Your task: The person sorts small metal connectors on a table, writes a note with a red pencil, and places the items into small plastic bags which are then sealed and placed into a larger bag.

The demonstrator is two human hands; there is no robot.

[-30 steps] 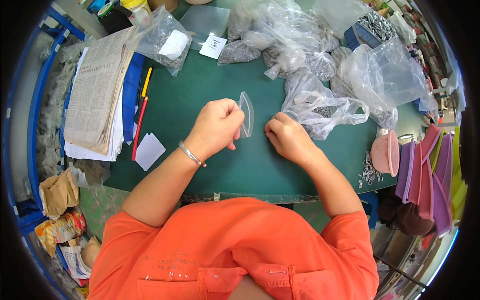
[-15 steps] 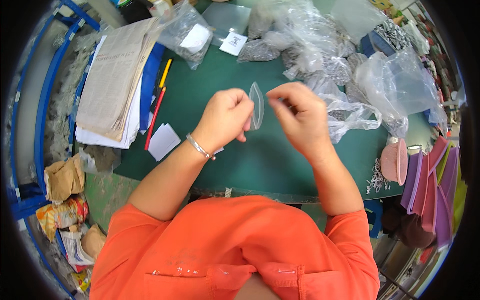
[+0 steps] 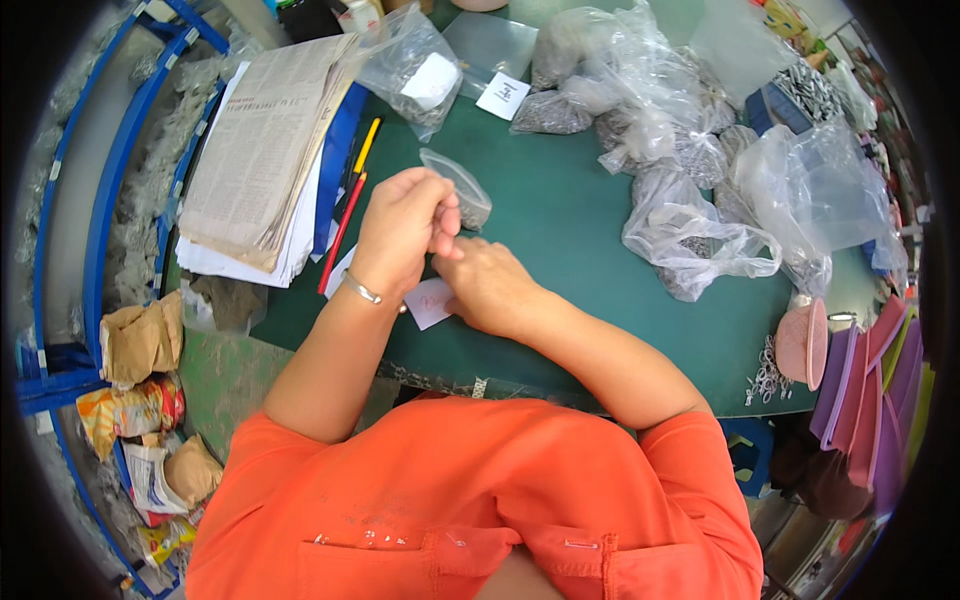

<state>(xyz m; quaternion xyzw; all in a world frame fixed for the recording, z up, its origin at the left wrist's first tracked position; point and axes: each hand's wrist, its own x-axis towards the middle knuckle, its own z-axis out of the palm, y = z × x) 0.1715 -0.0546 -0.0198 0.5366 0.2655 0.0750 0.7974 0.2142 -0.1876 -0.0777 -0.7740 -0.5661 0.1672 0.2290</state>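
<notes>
My left hand (image 3: pixel 405 225) is closed on a small clear zip bag (image 3: pixel 466 186), which sticks out beyond the fingers. Some greyish contents show at the bag's far right end. Close below it, my right hand (image 3: pixel 492 287) reaches across to the left, thumb and fingers bent over a white paper slip (image 3: pixel 429 302) with reddish handwriting. The fingertips of both hands nearly meet, and part of the slip is covered by the right hand.
Left lie newspapers (image 3: pixel 270 140), a red pencil (image 3: pixel 343 232) and a yellow pencil (image 3: pixel 367 145). Plastic bags of small grey parts (image 3: pixel 640 90) crowd the far right of the green table (image 3: pixel 570 230). A pink basket (image 3: pixel 801 342) stands by the right edge.
My right hand has come down and left from beside the bag to the paper slip. My left hand has shifted left, carrying the zip bag. The view has moved slightly.
</notes>
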